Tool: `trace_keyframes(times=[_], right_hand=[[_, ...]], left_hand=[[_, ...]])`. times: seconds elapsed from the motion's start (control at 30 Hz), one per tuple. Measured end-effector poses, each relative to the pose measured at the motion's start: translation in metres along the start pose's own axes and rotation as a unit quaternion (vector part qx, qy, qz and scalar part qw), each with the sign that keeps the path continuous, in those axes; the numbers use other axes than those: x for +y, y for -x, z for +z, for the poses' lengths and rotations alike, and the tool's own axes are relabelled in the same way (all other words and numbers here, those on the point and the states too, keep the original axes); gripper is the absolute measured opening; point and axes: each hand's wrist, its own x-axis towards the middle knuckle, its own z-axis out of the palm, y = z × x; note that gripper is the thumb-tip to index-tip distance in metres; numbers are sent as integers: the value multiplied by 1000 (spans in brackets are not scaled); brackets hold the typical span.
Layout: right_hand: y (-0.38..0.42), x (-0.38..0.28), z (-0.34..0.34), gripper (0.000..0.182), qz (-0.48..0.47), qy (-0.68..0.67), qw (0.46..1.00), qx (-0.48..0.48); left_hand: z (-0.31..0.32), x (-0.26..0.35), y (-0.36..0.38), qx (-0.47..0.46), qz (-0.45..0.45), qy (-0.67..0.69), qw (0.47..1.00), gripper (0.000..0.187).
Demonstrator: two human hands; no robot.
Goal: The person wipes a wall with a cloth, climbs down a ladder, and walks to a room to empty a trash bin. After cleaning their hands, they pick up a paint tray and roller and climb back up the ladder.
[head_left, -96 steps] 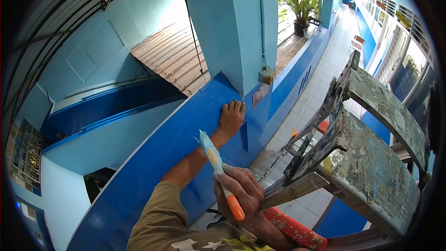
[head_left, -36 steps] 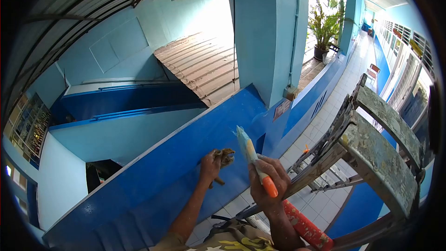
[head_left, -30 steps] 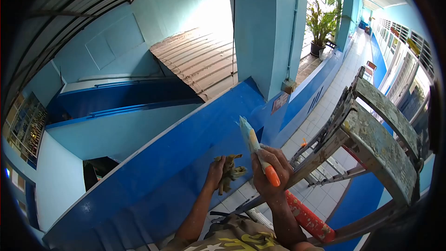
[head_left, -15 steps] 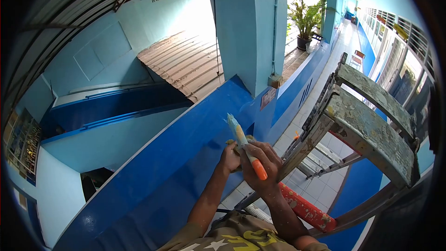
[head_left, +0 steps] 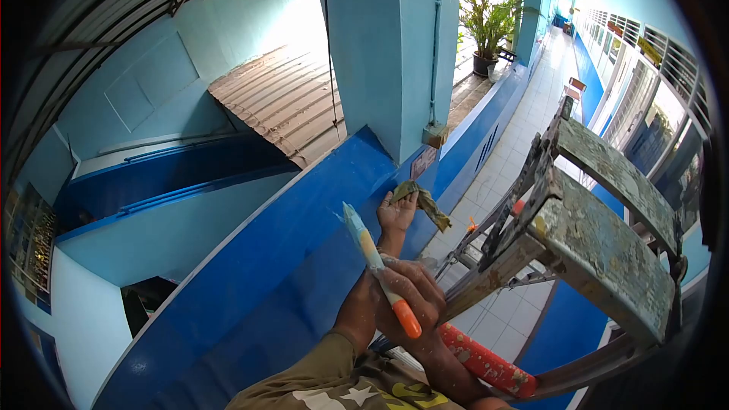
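Observation:
My right hand point(head_left: 414, 296) is closed around a paintbrush point(head_left: 370, 250) with an orange handle end and light-blue paint over its upper part and bristles. The bristle end points up and to the left. Stretched out beyond it, my left hand point(head_left: 396, 211) holds a crumpled olive-coloured rag point(head_left: 427, 206), which lies across the fingers and hangs off to the right. The left forearm passes behind the right hand and is partly hidden. Paint specks mark the right hand and forearm. Close to the left hand is the blue low wall point(head_left: 304, 239).
A paint-spattered stepladder point(head_left: 607, 235) stands close on the right, with a red spattered bar point(head_left: 490, 361) low beside my right forearm. A light-blue pillar point(head_left: 372, 61) rises ahead. Beyond are a potted plant point(head_left: 486, 26), a chair point(head_left: 575, 89) and a tiled corridor floor point(head_left: 524, 137).
My left hand has moved forward, away from the right hand and brush, carrying the rag with it. The right hand has shifted slightly down and left in view, still gripping the paintbrush.

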Motion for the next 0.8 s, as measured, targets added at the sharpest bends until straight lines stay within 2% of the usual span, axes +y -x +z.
trace_keyframes(times=[0.1, 0.17, 0.23, 0.37, 0.43, 0.47, 0.53, 0.63, 0.8], right_hand=[[0, 1, 1, 26, 15, -7, 1000, 9], [1, 1, 2, 27, 23, -21, 999, 10], [3, 0, 1, 27, 32, -24, 999, 6], [-4, -5, -6, 27, 52, -32, 998, -23], [2, -2, -2, 27, 56, -33, 998, -14], [5, -1, 1, 27, 58, -35, 998, -2], [7, 2, 1, 28, 52, -32, 998, -7], [6, 1, 0, 29, 52, -26, 998, -14], [2, -3, -2, 29, 63, -8, 998, -15]], left_hand=[[9, 8, -20, 21, 45, 44, 998, 46], [14, 14, -13, 33, 39, 75, 996, 45], [20, 17, 4, 1, 14, 179, 984, 49], [25, 20, 26, -4, 18, 235, 972, 50], [32, 5, 26, -8, 39, 216, 976, 50], [31, 1, 27, -29, -2, 234, 972, 50], [34, -3, 7, 3, 36, 206, 978, 50], [32, -2, 4, -12, 44, 179, 983, 50], [34, 19, 39, -49, 10, 226, 973, 52]])
